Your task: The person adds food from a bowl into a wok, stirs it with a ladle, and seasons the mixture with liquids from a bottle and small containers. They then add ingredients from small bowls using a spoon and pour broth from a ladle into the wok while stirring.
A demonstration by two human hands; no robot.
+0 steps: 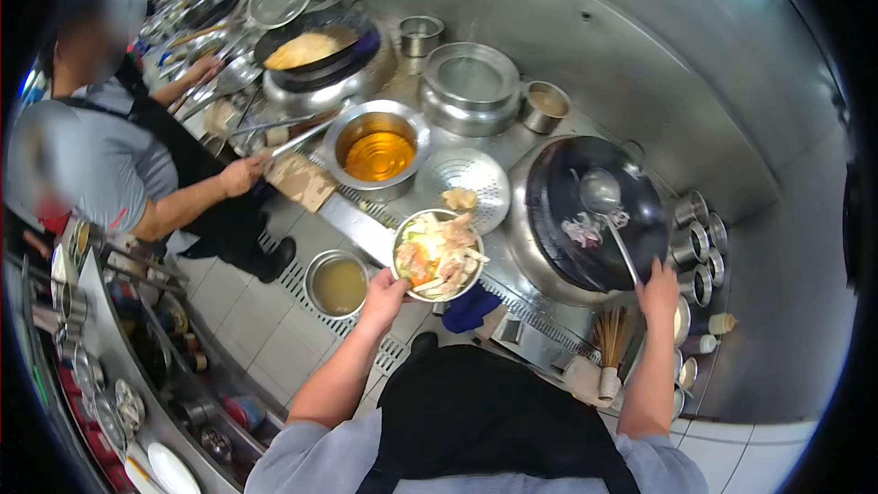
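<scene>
My left hand (386,297) grips the near rim of a metal bowl (394,258), held level left of the wok. In it lie pale cut pieces, perhaps meat and vegetables, with some orange and green bits (441,254). My right hand (658,291) is closed around the handle of a ladle (600,192). The ladle's head rests inside the black wok (645,233), beside a few small pale and purplish pieces (583,230). Between bowl and pot sits a perforated strainer (489,185) with some ginger-like lumps (459,198) on it.
A pot of orange oil (416,133) and a lidded pot (471,110) stand behind. At left, another person (151,155) holds a long handle over the counter, near a second wok (338,59). A bamboo brush (611,338) and several metal containers (697,242) lie right. A pot of cloudy liquid (337,285) is low down.
</scene>
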